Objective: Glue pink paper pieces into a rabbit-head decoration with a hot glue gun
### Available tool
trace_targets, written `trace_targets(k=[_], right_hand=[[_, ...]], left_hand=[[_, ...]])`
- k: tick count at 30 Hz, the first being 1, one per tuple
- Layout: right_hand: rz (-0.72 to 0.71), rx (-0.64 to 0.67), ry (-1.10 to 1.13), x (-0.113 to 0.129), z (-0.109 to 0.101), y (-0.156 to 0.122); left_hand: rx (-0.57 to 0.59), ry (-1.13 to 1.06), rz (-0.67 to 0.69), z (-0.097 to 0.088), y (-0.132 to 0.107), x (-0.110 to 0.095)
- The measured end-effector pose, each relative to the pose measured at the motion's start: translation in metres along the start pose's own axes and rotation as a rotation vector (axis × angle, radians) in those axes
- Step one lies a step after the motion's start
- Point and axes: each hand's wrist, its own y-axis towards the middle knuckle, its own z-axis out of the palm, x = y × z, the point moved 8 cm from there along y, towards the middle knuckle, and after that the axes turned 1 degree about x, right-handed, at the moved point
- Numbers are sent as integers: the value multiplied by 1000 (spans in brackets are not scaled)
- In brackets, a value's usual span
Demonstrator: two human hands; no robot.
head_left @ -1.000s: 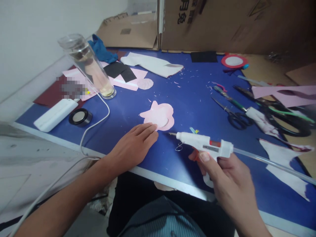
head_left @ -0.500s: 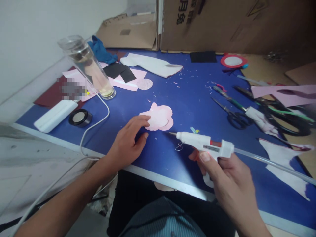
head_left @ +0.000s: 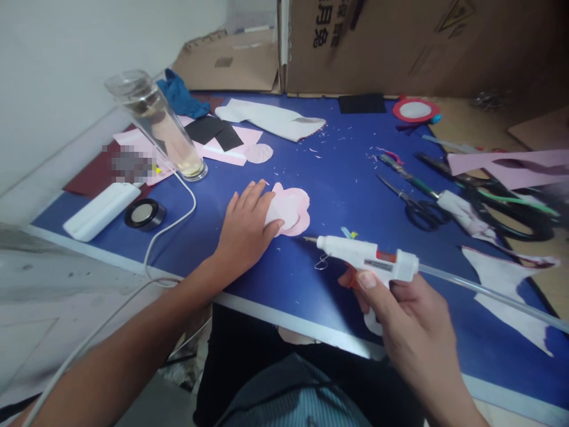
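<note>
My left hand lies with its fingers stretched out over the left side of a pink flower-shaped cutout. A paler pink piece lies on that cutout, partly covered by my thumb and fingers. My right hand is wrapped around a white glue gun, a finger at its orange trigger. The gun's metal nozzle points left, a little below and right of the cutout. From its back end a long clear glue stick sticks out to the right.
Scissors and other tools lie at the right, beside a white fabric scrap. A glass bottle of liquid, a white power bank and a black round object stand at the left. Cardboard walls the back.
My left hand has slid forward and flattened, so its fingers and thumb cover more of the cutout's left side. The right hand and glue gun have hardly moved.
</note>
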Motion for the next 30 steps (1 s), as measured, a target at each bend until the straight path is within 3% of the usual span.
trace_targets(k=[11,15,21,27,30], right_hand=[[-2,7,17,0,0,0],[-2,3,26,-2,0,0],[5,-19,20,-4,-2,-1],[24,-30,45,-5,-2,-1],[26,-32,58,-5,-2,-1]], left_hand=[[-65,-1,46,-8,-5,-11],[-89,-95,18,-12,-4,-6],[-169,-313,7,-36,-20,-6],[-27,-244,222,-37,-44,-36],[-20,-227,236,-34,-43,-40]])
